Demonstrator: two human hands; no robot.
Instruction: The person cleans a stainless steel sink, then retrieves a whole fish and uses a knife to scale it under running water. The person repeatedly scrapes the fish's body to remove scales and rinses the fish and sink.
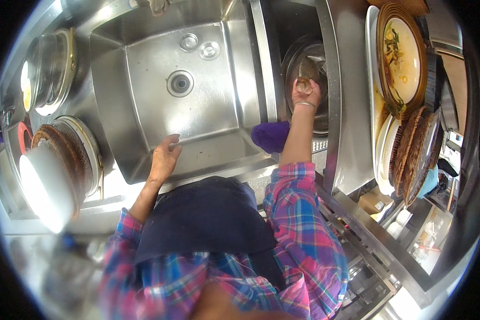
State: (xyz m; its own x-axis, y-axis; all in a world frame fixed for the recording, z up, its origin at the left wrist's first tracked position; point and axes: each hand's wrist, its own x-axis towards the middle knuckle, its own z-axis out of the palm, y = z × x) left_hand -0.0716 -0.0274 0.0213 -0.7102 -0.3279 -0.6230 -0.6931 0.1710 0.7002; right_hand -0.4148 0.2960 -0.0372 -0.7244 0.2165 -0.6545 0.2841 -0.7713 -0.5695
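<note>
My right hand (306, 94) is closed around a brownish, elongated item (307, 72) with a rounded near end; its exact kind is unclear. It is held over a dark round bin (291, 66) to the right of the sink. My left hand (165, 158) holds nothing, its fingers loosely curled and apart, above the front left of a stainless steel sink (200, 104). Two small round clear dishes (209, 50) (188, 42) lie on the sink floor behind the drain (180, 83). Beside my right forearm is a fuzzy purple cloth item (270, 137).
On the left counter stand stacked dishes (66, 60), a woven brown holder (60, 148) and a large white bowl (44, 188). Along the right ledge are a food-stained oval plate (402, 60) in a brown holder and several stacked woven holders (408, 156). A metal partition (266, 60) separates sink and bin.
</note>
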